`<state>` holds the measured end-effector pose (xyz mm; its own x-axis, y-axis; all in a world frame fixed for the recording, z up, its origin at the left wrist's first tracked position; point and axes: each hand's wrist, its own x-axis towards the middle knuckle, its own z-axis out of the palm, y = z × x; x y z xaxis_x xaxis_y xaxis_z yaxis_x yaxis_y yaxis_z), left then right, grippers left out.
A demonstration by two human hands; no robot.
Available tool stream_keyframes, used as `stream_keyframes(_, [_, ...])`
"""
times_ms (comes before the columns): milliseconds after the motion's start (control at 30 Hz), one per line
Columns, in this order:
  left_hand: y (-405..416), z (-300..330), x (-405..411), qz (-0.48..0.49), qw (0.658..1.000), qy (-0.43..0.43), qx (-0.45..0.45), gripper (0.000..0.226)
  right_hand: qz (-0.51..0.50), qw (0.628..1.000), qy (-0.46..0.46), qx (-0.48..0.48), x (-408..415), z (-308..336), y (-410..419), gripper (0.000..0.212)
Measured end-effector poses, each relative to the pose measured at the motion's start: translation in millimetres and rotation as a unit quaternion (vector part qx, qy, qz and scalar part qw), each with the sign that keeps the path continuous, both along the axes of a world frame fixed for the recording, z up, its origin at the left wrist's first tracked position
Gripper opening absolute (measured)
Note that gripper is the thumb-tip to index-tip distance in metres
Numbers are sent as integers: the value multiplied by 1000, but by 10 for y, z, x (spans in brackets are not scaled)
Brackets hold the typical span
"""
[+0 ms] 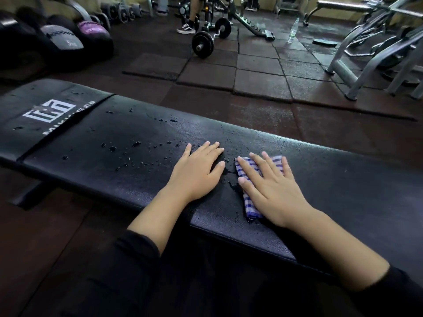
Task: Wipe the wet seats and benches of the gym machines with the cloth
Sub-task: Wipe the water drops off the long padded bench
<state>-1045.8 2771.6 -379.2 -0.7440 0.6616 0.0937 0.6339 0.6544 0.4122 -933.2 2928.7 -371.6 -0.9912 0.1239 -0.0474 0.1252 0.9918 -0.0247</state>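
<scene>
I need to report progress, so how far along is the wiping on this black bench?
Partly done. The bench right of the hands looks wiped, though faintly damp. In hand: the right hand presses the checked cloth flat mid-bench, and the left hand rests flat beside it. Left: water droplets toward the logo end.

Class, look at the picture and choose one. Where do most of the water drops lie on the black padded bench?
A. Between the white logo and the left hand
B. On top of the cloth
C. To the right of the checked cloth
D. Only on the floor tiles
A: the water drops dot the black padded bench between its white logo and the left hand, while the right hand presses the blue-and-white checked cloth flat.
</scene>
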Motion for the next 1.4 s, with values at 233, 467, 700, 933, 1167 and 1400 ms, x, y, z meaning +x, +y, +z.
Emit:
stream_keyframes(233, [-558,119,-75,49,997,41,-50,48,49,998,-28,-28,155,70,95,74])
stream_keyframes(467, [-774,-105,-93,73,994,50,-58,49,14,1000,-4,-19,143,-1,-12,79])
stream_keyframes(700, [-778,-120,-107,80,996,38,-23,46,49,998,-8,-27,-305,17,-291,84])
stream_keyframes(933, [-801,-136,-152,79,996,32,13,44,241,970,28,-8,-73,-48,-726,60])
stream_keyframes(1167, [-805,-144,-140,78,996,35,20,44,215,976,-27,-21,95,64,-6,52])
stream_keyframes(1400, [-812,-125,-149,78,993,1,83,46,181,983,4,6,-441,12,-635,70])
